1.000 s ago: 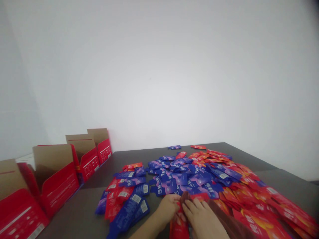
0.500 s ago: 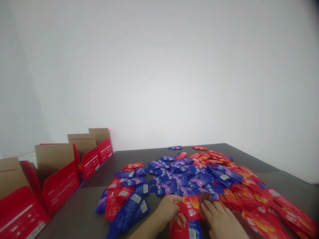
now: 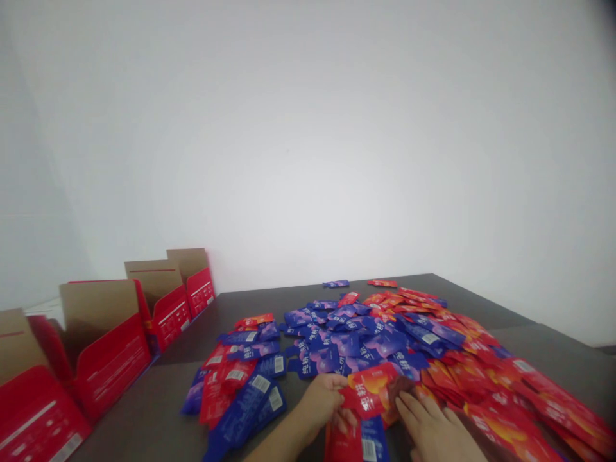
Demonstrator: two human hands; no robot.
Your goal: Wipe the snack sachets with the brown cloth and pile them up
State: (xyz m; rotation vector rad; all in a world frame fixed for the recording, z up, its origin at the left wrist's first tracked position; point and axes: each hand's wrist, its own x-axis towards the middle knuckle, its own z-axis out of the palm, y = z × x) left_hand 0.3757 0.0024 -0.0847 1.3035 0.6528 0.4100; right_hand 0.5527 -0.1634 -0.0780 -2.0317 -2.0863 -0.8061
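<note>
- The left hand (image 3: pixel 325 401) has thumb and forefinger clamped on the left end of the red pouch (image 3: pixel 368 388), printed side up, just above a blue pouch (image 3: pixel 373 439).
- The right hand (image 3: pixel 433 423) lays its fingers close together over the brown cloth (image 3: pixel 401 387) at the pouch's right edge; whether they grip it cannot be told.
- The step looks like wiping: the left hand would do well to pinch only the end, keeping the face taut, while the right hand rubs lightly outward, without creasing the film.
- Against half a second ago, the pouch is tilted, its right end swung farther from the person, and more orange print shows; the pinch stays at its left end.
</note>
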